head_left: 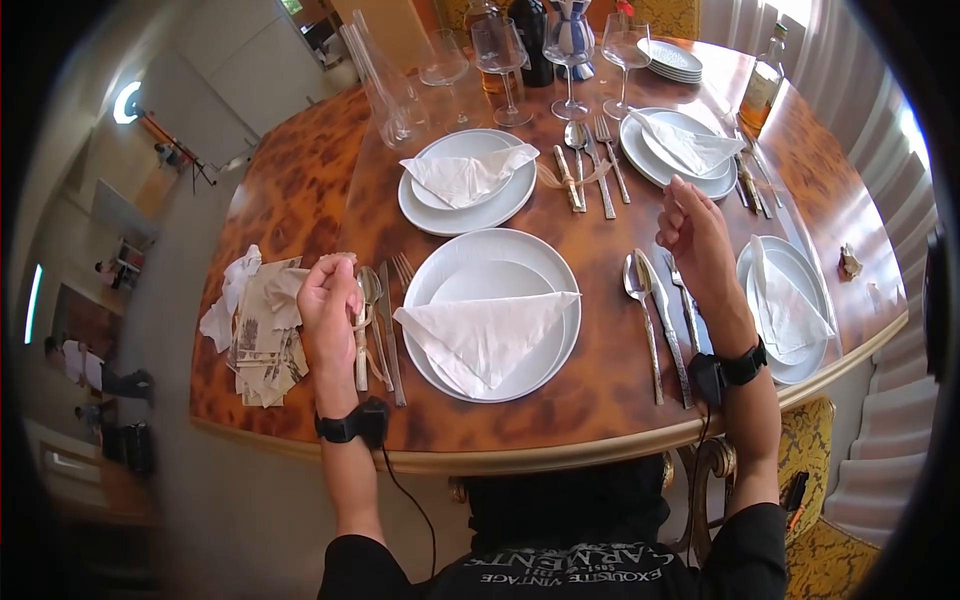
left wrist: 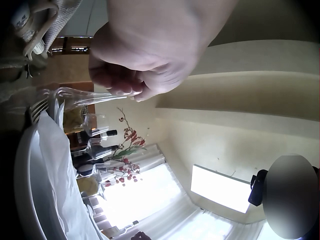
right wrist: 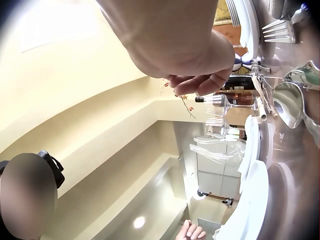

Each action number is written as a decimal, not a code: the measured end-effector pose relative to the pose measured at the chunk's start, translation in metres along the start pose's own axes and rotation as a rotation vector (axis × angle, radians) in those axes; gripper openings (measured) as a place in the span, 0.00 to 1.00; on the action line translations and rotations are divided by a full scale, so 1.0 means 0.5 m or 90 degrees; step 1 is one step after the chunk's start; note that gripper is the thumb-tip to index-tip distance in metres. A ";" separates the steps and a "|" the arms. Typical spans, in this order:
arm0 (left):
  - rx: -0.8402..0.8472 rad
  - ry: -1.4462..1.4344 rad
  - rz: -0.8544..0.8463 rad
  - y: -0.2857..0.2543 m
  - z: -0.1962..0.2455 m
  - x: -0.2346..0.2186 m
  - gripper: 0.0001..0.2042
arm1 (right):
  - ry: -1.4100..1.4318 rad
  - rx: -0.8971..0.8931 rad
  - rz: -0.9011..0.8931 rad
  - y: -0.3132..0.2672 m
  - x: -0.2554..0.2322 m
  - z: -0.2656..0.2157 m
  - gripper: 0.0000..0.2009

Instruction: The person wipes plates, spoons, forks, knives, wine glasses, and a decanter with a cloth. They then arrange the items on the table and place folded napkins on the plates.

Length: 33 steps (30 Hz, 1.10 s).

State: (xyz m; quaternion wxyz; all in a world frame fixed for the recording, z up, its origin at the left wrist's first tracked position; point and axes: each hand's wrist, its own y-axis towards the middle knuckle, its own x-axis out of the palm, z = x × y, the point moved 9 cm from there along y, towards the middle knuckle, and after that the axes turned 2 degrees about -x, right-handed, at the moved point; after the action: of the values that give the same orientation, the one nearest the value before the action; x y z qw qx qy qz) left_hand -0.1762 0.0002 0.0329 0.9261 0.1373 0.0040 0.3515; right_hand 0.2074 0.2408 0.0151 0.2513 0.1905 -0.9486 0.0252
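My left hand (head_left: pixel 330 305) is raised over the left side of the table, its fingers loosely curled, nothing visible held. Under and beside it lie a ribbon-tied spoon (head_left: pixel 371 287), a knife (head_left: pixel 390 335) and a fork (head_left: pixel 403 270). The nearest plate stack (head_left: pixel 492 243) bears a white napkin (head_left: pixel 490 335) folded to a triangle. On the other side, my right hand (head_left: pixel 697 235) hovers with fingers loosely bent, also without a visible object. Below it are another spoon (head_left: pixel 638 285), a knife (head_left: pixel 660 310) and a fork (head_left: pixel 684 300).
Patterned papers (head_left: pixel 265 335) lie at the left. Two more settings with napkins stand at the back, another plate (head_left: pixel 745 262) at the right. Tall wine glasses (head_left: pixel 500 60), a clear glass vessel (head_left: pixel 385 90), bottles (head_left: pixel 765 80) and stacked small plates (head_left: pixel 672 65) line the far edge.
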 end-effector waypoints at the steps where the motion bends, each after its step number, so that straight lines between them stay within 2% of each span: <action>1: -0.006 0.006 -0.002 -0.002 0.001 0.003 0.07 | 0.004 0.006 0.005 0.000 -0.004 0.004 0.10; 6: -0.043 0.014 -0.044 -0.012 -0.002 0.032 0.11 | 0.071 0.031 -0.042 0.001 -0.001 0.016 0.14; 11: -0.051 0.069 -0.070 -0.009 -0.019 0.034 0.10 | 0.036 0.038 -0.037 -0.001 0.007 0.020 0.14; 16: -0.110 0.044 -0.124 0.013 -0.043 0.043 0.07 | 0.005 0.013 -0.058 -0.013 0.021 0.008 0.12; 17: -0.120 0.072 -0.184 0.013 -0.045 0.054 0.09 | -0.011 0.013 -0.067 -0.014 0.027 0.010 0.11; 18: -0.118 0.075 -0.190 0.008 -0.028 0.079 0.09 | -0.032 0.016 -0.077 -0.015 0.029 0.012 0.11; 20: -0.106 0.288 -0.342 -0.035 -0.006 0.177 0.11 | -0.036 0.017 -0.093 -0.014 0.027 0.016 0.10; 21: -0.080 0.342 -0.424 -0.050 -0.015 0.205 0.15 | -0.051 0.018 -0.089 -0.016 0.031 0.015 0.09; 22: -0.081 0.345 -0.420 -0.059 -0.007 0.226 0.15 | -0.064 0.018 -0.086 -0.017 0.034 0.015 0.08; 24: 0.139 0.632 -0.575 -0.112 0.021 0.308 0.19 | -0.055 0.012 -0.100 -0.017 0.038 0.017 0.08; 25: 0.143 0.637 -0.574 -0.119 0.013 0.319 0.19 | -0.069 0.014 -0.107 -0.020 0.042 0.017 0.08; 27: 0.284 0.787 -0.572 -0.135 0.003 0.345 0.20 | -0.081 0.010 -0.112 -0.026 0.047 0.011 0.08; 28: 0.292 0.789 -0.573 -0.132 0.006 0.354 0.20 | -0.089 0.014 -0.120 -0.032 0.053 0.011 0.09; 30: -0.001 0.872 -0.625 -0.110 -0.050 0.339 0.17 | -0.094 0.008 -0.124 -0.035 0.058 0.010 0.09; 31: 0.020 0.801 -0.635 -0.107 -0.045 0.343 0.13 | -0.098 0.009 -0.133 -0.034 0.060 0.014 0.09; 32: 0.028 0.805 -0.639 -0.103 -0.037 0.341 0.13 | -0.101 0.012 -0.142 -0.033 0.061 0.018 0.10; 33: 0.018 0.713 -0.667 -0.107 -0.022 0.350 0.13 | -0.108 0.019 -0.139 -0.031 0.059 0.021 0.10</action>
State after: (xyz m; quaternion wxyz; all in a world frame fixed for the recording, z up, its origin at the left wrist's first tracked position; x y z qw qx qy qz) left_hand -0.0106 0.0787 0.0243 0.8297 -0.0689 0.5416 -0.1166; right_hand 0.1848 0.2146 0.0194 0.1687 0.2977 -0.9396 -0.0041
